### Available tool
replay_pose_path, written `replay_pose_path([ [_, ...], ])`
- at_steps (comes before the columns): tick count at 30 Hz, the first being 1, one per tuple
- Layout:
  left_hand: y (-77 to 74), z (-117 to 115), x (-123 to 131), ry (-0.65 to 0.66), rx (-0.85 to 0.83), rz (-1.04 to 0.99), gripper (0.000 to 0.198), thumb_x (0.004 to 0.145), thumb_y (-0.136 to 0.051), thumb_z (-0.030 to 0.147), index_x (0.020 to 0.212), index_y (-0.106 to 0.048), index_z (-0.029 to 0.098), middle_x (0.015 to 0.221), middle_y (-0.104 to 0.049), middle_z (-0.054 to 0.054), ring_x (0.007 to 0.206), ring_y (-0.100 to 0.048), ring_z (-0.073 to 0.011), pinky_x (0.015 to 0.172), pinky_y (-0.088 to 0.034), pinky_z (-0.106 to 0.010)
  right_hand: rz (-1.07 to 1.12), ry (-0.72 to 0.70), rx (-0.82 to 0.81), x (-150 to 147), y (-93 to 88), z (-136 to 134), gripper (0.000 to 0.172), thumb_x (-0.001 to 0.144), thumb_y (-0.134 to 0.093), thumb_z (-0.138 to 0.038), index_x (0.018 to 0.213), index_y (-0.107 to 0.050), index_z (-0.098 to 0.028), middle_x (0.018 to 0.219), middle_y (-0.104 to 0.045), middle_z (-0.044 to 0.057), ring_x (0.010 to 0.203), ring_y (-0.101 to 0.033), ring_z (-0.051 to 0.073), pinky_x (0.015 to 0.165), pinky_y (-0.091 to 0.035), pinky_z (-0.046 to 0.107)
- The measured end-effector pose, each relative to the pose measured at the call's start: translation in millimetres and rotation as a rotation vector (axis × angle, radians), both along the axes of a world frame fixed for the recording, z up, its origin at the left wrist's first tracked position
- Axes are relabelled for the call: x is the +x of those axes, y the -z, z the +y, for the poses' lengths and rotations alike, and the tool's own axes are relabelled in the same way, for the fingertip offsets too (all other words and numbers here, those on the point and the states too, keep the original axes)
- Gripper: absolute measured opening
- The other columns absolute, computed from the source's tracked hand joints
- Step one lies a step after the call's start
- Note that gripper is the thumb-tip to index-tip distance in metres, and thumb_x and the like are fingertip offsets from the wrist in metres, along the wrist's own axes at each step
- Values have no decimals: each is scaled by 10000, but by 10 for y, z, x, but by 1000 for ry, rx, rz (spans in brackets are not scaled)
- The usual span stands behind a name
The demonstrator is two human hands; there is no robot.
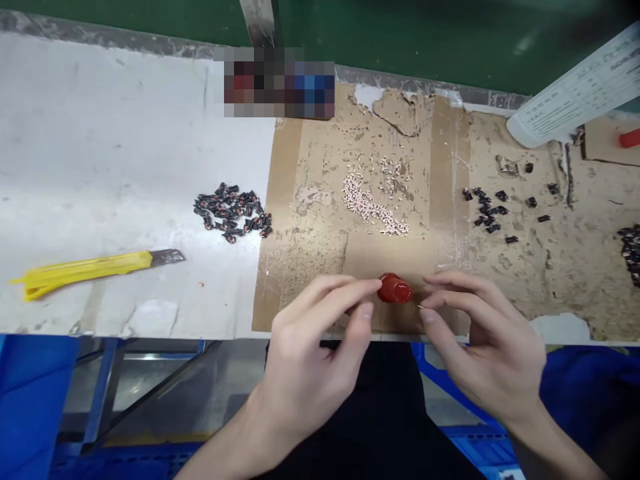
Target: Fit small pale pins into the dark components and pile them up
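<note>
Our left hand [310, 363] and right hand [487, 350] are closest to us, held out over our black clothing [370, 413] with a blue rack [480, 447] below on either side. The fingers of both hands curve inward, a little apart from each other. The left forefinger [357, 288] reaches the left side of a red cap [395, 289], and the left thumb sits just below it; we cannot tell whether that hand is gripping the cap or only touching it. On the right, thumb and forefinger come together on a thin metal pin [420, 307], its tip pointing at the cap from just beside it.

The cap sits near the front edge of a worn cardboard sheet [310, 287]. Farther along the cardboard lies a heap of pale bits [369, 203], with loose dark parts [487, 212] to its right. To the left, on a white board [115, 167], lies a pile of dark parts [230, 212], and a yellow utility knife [85, 272] lies nearer the front edge. A white bottle [570, 93] lies at the far right, against a green panel [400, 40].
</note>
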State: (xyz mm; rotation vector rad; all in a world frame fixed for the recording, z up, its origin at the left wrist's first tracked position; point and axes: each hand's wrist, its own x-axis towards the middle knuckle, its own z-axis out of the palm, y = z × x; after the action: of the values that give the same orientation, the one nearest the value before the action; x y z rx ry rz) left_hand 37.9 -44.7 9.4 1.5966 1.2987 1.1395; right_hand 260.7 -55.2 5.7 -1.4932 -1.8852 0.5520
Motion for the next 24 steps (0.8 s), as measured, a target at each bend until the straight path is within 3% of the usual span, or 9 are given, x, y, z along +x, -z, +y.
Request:
replay_pose_path([
  [9,78,-54,-35,-99,-130,-138,338,971,-659,49,1242,-722,241,1042,-742,-3,902,-769,-104,857,-632,-176,-202,-117,124,-61,23,82,275,851,-738,-38,1055,-686,-215,1202,-721,115,1066,-717,258,937,-581,416],
  [13,48,-31,-25,-103,-183,-204,229,960,-685,65,1107,-748,229,1000,-754,2,872,-770,-100,819,-632,-157,-215,-126,124,-63,7,82,282,846,-745,-39,1060,-690,-214,1204,-725,112,1072,-714,262,935,-577,415],
  [16,2,26,19,-33,-265,-289,198,953,-688,75,1033,-798,219,988,-763,-9,823,-770,-102,737,-634,-152,-71,-48,36,-82,-69,73,224,875,-738,-62,1007,-710,-241,1170,-728,76,1072,-711,233,946,-581,375],
  [19,-26,83,102,35,-447,-460,155,918,-727,88,962,-826,199,885,-802,-15,733,-769,-105,656,-630,-143,202,33,-140,-105,-176,68,162,924,-710,-100,938,-720,-261,1131,-729,46,1079,-720,206,922,-607,314],
  [24,-22,130,223,107,-714,-749,86,884,-790,125,917,-844,183,787,-827,-23,682,-781,-125,666,-663,-179,522,27,-340,-137,-291,74,148,977,-679,-136,932,-725,-270,1124,-780,10,978,-777,144,853,-650,204],
])
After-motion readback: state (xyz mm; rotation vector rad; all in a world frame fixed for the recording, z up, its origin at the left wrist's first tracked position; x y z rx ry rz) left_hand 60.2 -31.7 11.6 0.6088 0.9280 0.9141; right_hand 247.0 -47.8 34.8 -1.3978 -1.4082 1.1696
